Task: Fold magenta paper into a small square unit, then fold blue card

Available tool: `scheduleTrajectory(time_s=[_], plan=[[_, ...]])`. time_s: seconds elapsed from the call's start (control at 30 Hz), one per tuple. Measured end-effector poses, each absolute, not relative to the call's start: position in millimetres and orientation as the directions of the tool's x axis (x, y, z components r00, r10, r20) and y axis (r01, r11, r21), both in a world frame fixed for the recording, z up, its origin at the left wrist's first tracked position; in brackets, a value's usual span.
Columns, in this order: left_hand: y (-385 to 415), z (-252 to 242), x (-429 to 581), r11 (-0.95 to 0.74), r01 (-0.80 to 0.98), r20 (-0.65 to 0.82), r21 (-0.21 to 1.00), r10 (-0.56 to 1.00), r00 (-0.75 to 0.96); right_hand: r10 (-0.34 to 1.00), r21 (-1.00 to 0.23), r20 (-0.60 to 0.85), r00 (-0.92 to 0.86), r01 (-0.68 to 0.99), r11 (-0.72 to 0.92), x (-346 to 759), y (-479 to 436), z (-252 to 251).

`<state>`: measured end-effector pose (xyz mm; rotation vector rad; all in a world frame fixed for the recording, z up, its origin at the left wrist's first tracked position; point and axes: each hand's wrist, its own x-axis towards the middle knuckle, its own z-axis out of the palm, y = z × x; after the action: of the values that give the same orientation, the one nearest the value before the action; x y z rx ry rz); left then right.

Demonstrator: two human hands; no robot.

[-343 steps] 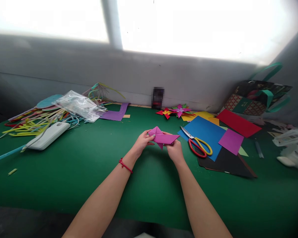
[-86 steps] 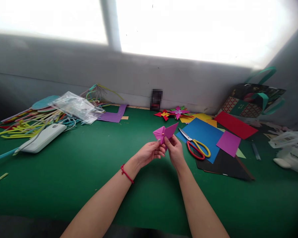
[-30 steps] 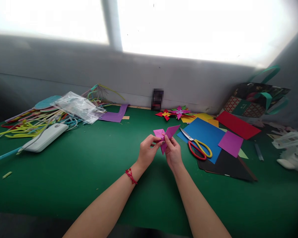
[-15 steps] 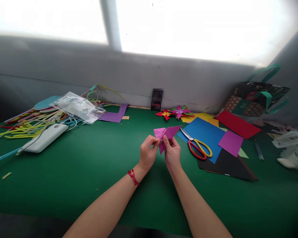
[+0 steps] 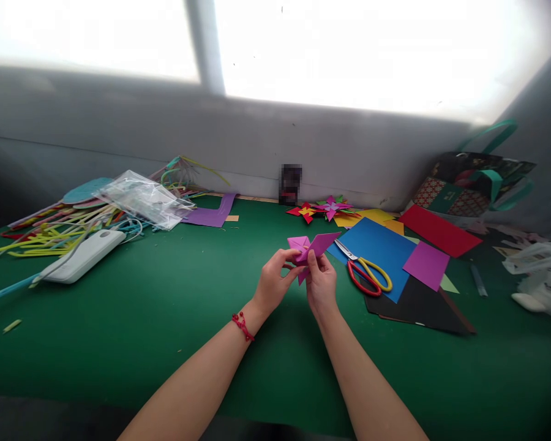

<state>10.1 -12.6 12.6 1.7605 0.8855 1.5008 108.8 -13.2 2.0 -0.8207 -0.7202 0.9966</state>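
A folded pink paper piece [image 5: 323, 242] with several pointed flaps is held up over the table between both hands. My right hand [image 5: 322, 285] pinches its lower right part, thumb on the near face. With thumb and fingertips, my left hand [image 5: 273, 278] grips the fold at the left; a red bracelet [image 5: 243, 326] circles that wrist. Right of the hands lie scissors [image 5: 363, 274] with one red and one yellow handle, blades resting on blue paper [image 5: 380, 242]. Finished folded paper flowers [image 5: 331, 208] sit behind the hands near the wall.
On the green table [image 5: 165, 343], pipe cleaners [image 5: 46, 236], a clear plastic bag [image 5: 142, 199] and a white power strip [image 5: 85, 256] occupy the left. Red paper [image 5: 441, 230], a magenta square [image 5: 426, 264], black paper [image 5: 417, 309] and a patterned gift bag [image 5: 459, 190] are on the right.
The pink paper has shifted slightly to the right with the right hand. My left fingers have changed their grip, and the left thumb now sits lower, away from the paper's middle.
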Motion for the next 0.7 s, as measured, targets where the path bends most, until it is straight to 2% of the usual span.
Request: scheduleTrajectory(time_s=[0.13, 0.3, 0.5, 0.7], plan=[[-12, 9, 7, -0.605, 0.155, 0.598, 0.781, 0.796, 0.092, 0.932, -0.843, 0.138, 0.336, -0.454, 0.288, 106, -14, 1], [-11, 2, 6, -0.607, 0.261, 0.614, 0.751, 0.787, 0.064, 0.924, -0.868, 0.137, 0.356, -0.407, 0.286, 102, -14, 0], [-13, 2, 13, -0.555, 0.189, 0.569, 0.810, 0.822, -0.023, 0.915, -0.881, 0.164, 0.369, -0.361, 0.304, 102, -17, 3], [-17, 5, 17, -0.490, 0.102, 0.498, 0.866, 0.864, -0.077, 0.906, -0.861, 0.180, 0.384, -0.384, 0.334, 99, -18, 4]])
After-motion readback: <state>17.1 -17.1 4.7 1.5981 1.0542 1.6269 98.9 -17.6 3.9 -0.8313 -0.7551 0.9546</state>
